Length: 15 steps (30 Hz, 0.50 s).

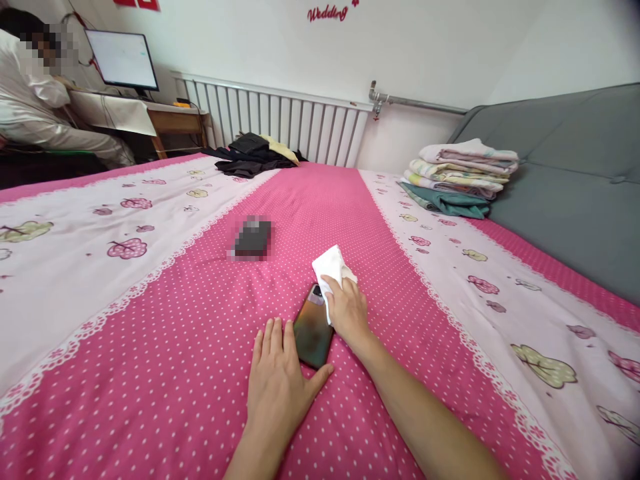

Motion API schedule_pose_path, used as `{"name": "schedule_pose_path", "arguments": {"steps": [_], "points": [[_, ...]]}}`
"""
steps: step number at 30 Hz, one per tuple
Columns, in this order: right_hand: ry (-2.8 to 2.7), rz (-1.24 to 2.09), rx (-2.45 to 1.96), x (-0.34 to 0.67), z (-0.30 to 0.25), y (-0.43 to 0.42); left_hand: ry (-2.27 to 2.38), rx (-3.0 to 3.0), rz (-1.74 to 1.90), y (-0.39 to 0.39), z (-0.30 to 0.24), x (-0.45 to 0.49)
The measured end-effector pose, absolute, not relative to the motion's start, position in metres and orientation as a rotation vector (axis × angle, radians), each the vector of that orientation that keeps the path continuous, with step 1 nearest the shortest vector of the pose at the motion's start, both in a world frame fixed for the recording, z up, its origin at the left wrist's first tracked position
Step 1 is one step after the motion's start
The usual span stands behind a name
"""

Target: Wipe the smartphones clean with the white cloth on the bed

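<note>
A smartphone (314, 333) lies back side up on the pink dotted bedspread (190, 373), its camera block at the far end. My right hand (349, 308) grips a folded white cloth (330, 263) over the phone's upper right edge, and the cloth covers part of that edge. My left hand (277, 377) lies flat with the fingers stretched out, along the phone's lower left side. The thumb rests by the phone's near end.
A blurred dark object (253, 238) lies farther up the bed. Dark clothes (250, 152) are heaped near the radiator (280, 117). Folded fabrics (460, 173) are stacked by the grey headboard (565, 160). At far left a person (35, 100) sits at a desk with a monitor (123, 59).
</note>
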State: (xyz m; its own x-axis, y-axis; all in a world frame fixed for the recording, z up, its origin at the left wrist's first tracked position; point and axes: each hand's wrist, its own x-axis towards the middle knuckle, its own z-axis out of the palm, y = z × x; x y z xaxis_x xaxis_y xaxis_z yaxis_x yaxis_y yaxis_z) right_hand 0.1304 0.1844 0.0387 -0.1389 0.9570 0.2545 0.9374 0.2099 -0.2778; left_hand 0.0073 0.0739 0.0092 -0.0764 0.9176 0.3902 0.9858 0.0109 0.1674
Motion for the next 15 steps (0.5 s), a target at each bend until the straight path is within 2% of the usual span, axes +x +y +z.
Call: {"name": "schedule_pose_path", "arguments": {"steps": [15], "points": [[-2.111, 0.08, -1.756, 0.1307, 0.0392, 0.1838, -2.112, -2.017, -0.558, 0.0734, 0.0114, 0.0071]]}}
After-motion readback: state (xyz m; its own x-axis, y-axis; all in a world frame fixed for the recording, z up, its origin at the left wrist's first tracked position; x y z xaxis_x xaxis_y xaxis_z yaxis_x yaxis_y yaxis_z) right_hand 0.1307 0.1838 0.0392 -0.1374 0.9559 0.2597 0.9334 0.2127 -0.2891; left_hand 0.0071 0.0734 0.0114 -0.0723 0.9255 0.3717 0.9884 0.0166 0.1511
